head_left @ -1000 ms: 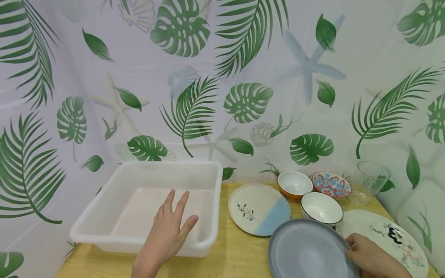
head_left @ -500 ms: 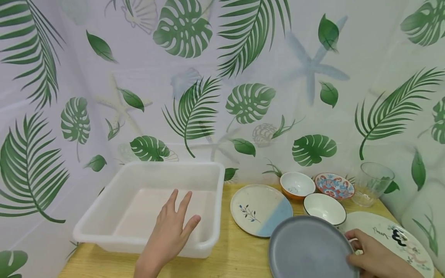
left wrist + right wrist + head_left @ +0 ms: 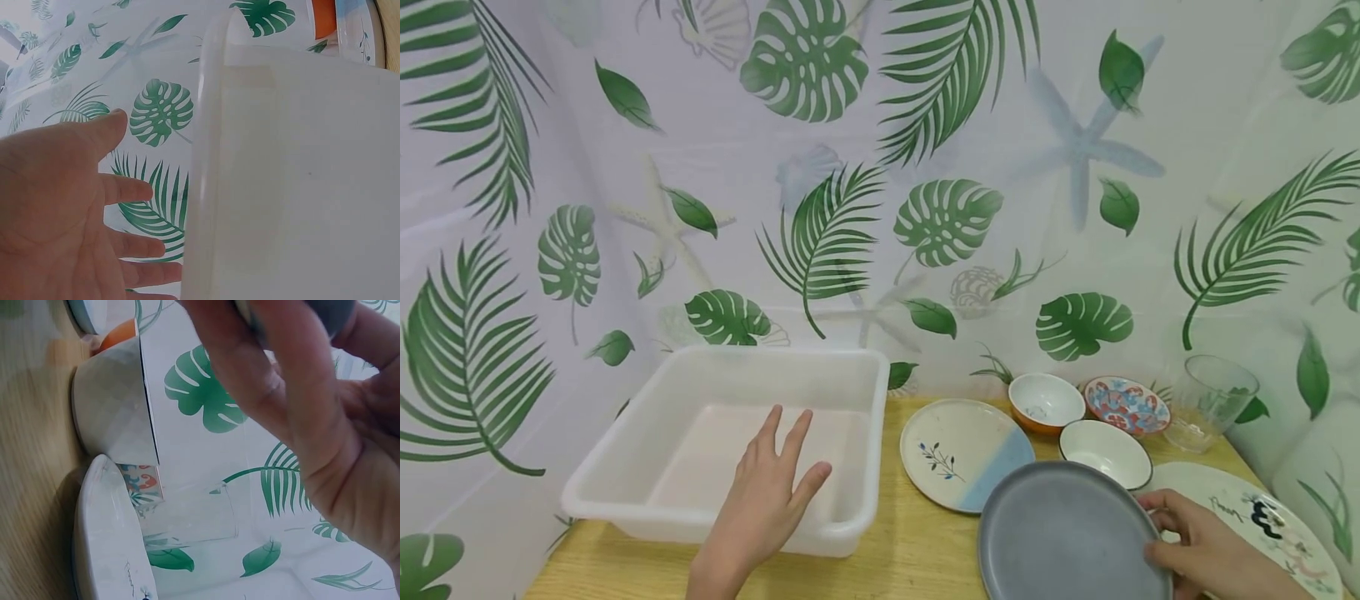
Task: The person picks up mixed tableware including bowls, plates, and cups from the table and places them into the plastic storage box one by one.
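Observation:
A round grey plate (image 3: 1067, 533) is at the lower right of the head view, its right edge pinched by my right hand (image 3: 1202, 542). In the right wrist view, the fingers of that right hand (image 3: 325, 406) curl about the plate's dark edge (image 3: 334, 315), most of which is out of frame. My left hand (image 3: 767, 492) is spread over the near side of a white plastic basin (image 3: 868, 467), holding nothing. Seen from the left wrist, the left hand (image 3: 69, 212) has its fingers straight beside the basin's wall (image 3: 300, 187).
A cream-and-blue plate (image 3: 947, 454) lies left of the grey one. Behind stand a white bowl (image 3: 1105, 454), an orange-sided bowl (image 3: 1045, 402), a patterned bowl (image 3: 1126, 406) and a clear glass (image 3: 1210, 404). A large oval platter (image 3: 1262, 517) lies at the right of the wooden table (image 3: 917, 558).
The view has shifted slightly, moving the scene a little rightward. My right hand's grip on the grey plate has altered a little, with the fingers more visible. The left hand keeps its pose.

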